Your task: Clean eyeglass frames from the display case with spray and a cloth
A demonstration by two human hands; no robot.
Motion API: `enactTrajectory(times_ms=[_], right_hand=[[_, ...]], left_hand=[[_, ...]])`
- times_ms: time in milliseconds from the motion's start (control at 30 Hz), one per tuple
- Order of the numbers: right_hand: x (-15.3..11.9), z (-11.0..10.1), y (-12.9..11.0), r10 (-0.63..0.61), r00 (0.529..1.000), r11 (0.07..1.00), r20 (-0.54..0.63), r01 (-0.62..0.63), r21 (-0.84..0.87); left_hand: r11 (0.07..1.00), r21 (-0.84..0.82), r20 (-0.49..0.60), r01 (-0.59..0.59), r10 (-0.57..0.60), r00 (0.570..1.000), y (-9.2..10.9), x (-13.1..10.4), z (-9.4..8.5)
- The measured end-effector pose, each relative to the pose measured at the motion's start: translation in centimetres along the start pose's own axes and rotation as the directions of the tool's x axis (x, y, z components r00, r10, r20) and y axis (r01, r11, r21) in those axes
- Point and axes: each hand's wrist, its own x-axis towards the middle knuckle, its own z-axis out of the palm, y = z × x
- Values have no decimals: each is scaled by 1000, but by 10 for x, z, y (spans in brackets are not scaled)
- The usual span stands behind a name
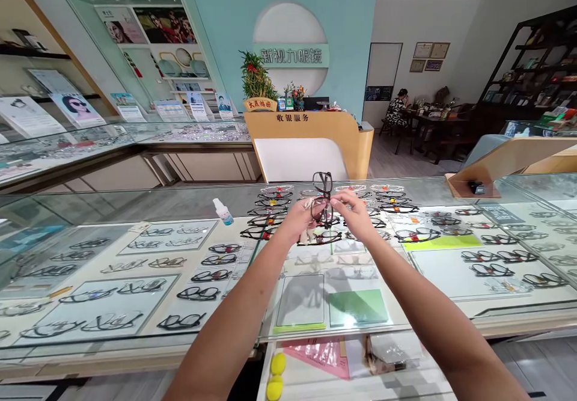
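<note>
Single head view, looking forward and down over counter (180,211); far room seems small, dim.

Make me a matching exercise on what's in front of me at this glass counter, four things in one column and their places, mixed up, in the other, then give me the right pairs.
Things
1. Spray bottle
2. Dark-framed glasses
3. Two yellow rounded pieces
4. Leafy green plant

Places
A. Below the near edge of the glass counter
B. On the wooden desk at the back
C. On the glass counter, left of the hands
D. Raised in the left hand, with the fingers of the right hand at it

Right pairs: 1-C, 2-D, 3-A, 4-B
</note>
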Motion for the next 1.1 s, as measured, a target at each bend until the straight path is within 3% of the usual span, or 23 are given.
enactTrajectory(times_ms=[100, 167, 267, 367, 467, 567, 667, 733, 800, 900, 1100], right_hand=[[7, 1, 10, 249, 960, 905, 132, -279, 320], [8, 2, 14, 326, 921, 797, 212, -388, 463], [6, 3, 14, 363, 863, 664, 352, -504, 551], [5, 3, 11, 420, 816, 588, 397, -578, 565], [6, 0, 11, 458, 783, 482, 421, -617, 622], [9, -7, 15, 402, 780, 387, 479, -619, 683], [9, -15, 19, 279, 793, 371, 542, -609, 701], [8, -18, 22, 209, 789, 386, 578, -609, 692], [7, -20, 23, 160, 773, 414, 613, -617, 670], [5, -22, 22, 113, 755, 424, 646, -625, 656], [5, -27, 16, 147, 757, 410, 636, -632, 657]], left_hand=[[995, 100, 33, -10, 7, 999, -2, 1, -2], [991, 130, 66, -35, 27, 997, -2, 1, -5], [986, 155, 107, -53, 37, 994, -5, 2, -9], [992, 129, 137, -13, -4, 991, -9, 2, -12], [995, -33, 152, 90, -84, 985, -10, 2, -15], [915, -356, 253, 192, -104, 962, -6, 1, -20], [703, -680, 251, 209, -44, 967, 2, 0, -26], [574, -802, 181, 162, -25, 983, 6, -1, -28], [506, -856, 111, 107, -22, 994, 8, -1, -28], [500, -864, 52, 55, -21, 998, 9, -1, -26], [588, -804, 79, 86, -39, 996, 3, 2, -23]])
